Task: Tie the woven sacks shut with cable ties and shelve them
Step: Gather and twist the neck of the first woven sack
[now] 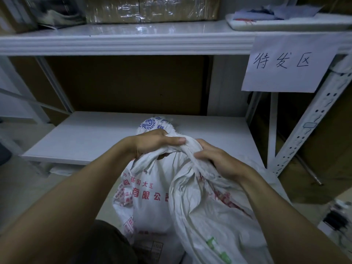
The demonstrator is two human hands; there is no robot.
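Bare white lower shelf (pixel 91 138) under paper sign (pixel 285 63).

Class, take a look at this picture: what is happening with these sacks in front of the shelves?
A person's two bare hands are gathering the mouth of a white woven sack with red print into a twisted neck. The left hand and the right hand both clutch the bunched fabric. No cable tie is visible. A second white sack with green marks leans against it on the right. Beyond them, the lower white shelf board is bare where it shows, under a handwritten paper sign.
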